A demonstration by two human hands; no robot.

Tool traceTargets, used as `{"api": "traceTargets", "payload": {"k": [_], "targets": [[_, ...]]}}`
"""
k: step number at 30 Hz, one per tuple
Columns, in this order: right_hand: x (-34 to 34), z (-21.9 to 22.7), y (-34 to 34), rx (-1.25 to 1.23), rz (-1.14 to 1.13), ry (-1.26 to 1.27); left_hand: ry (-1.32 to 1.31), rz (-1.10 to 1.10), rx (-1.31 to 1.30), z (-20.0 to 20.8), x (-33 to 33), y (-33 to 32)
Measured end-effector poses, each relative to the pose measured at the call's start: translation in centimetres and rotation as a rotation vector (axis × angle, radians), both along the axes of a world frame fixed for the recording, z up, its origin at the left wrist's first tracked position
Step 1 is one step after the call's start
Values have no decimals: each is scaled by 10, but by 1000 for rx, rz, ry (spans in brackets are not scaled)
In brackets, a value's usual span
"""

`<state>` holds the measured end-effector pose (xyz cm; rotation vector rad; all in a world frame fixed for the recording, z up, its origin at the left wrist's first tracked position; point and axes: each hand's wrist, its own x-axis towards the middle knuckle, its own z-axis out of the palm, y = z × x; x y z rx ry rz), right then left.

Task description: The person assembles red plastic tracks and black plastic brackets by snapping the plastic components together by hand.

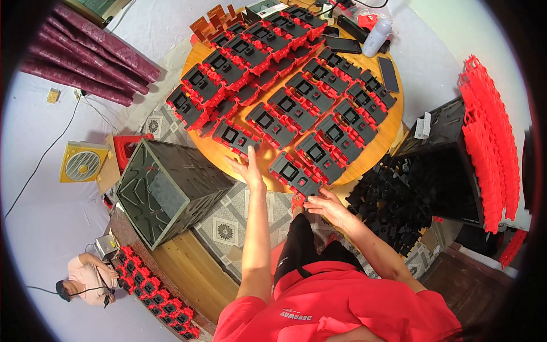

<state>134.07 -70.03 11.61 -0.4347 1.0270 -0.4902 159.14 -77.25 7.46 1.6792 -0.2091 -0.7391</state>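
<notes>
In the head view, the left fingers (251,159) are spread open with nothing gripped, right by the near end of a red-and-black unit (235,135); the right fingers (319,200) are loosely curled at the near corner of a second unit (292,172), and whether it's touched can't be told. Both units are set on the bench (383,137), just ahead of the fingers. They'd be guessed light, stiff plastic, smoothish on top, so probably best held by the red sides, with the square windows left unpressed. The bench is round wood, crowded with similar units (276,122) beyond the fingers. A black parts pile (387,202) is heaped right of the right fingers; a dark crate (151,194) is parked left of the left ones.
</notes>
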Motion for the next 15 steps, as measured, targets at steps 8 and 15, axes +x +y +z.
{"api": "traceTargets", "payload": {"k": [8, 15], "targets": [[12, -2, 3, 120, -116, -53, -27, -93, -132, -18, 3, -3], [23, -9, -2, -163, -69, 249, 282, -117, -302, 21, -13, 3]]}}
